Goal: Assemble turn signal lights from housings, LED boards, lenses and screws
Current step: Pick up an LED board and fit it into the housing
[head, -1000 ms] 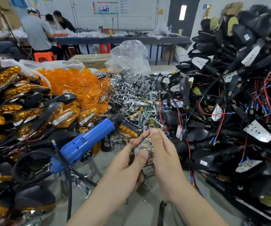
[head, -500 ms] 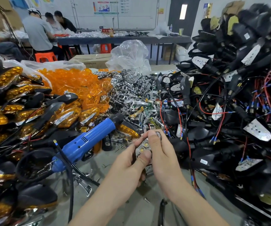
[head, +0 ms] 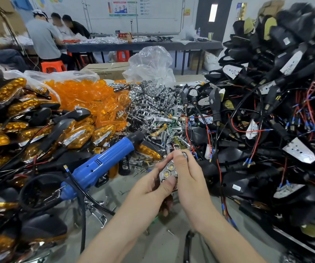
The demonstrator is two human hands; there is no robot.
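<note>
Above the counter (head: 149, 245), right of the electric screwdriver (head: 103, 166), the left hand (head: 151, 186) is pinching the lower end of what looks like a chrome LED reflector (head: 169, 172); the right hand (head: 191, 177) is gripping its top.

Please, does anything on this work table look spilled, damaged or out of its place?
Nothing looks damaged. Small metal bits, likely screws, lie scattered on the grey table near the blue screwdriver, which rests slanted on the parts heap. The left hand and right hand hold the chrome reflector.
</note>
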